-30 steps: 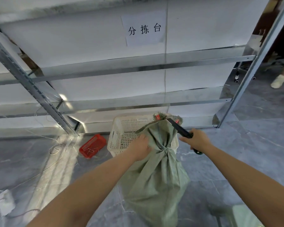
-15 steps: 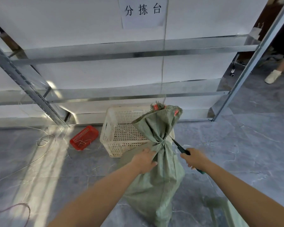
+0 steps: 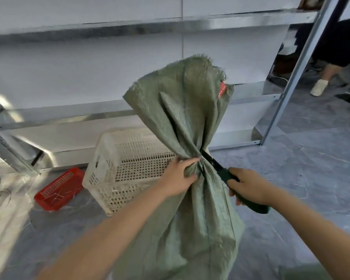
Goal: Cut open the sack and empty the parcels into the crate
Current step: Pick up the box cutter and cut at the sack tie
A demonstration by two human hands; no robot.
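Observation:
A green woven sack (image 3: 192,219) stands upright on the floor, tied shut at its neck, with its loose top flaring above the tie and a red tag near the top edge. My left hand (image 3: 180,176) grips the sack's neck from the left. My right hand (image 3: 249,186) holds a dark-handled knife (image 3: 230,178), whose blade tip touches the tie on the neck's right side. Behind the sack and to its left sits a cream perforated plastic crate (image 3: 117,170), and no parcels show in the part I can see.
A small red plastic basket (image 3: 59,188) lies on the grey floor left of the crate. Metal shelving (image 3: 129,116) with white panels runs across the back, with an upright post (image 3: 291,85) at the right. A person's foot (image 3: 318,86) shows far right. Loose wires lie at left.
My left hand has slid up to the sack's tied neck. The knife has dropped from near the sack's top to the tie. The view has moved closer.

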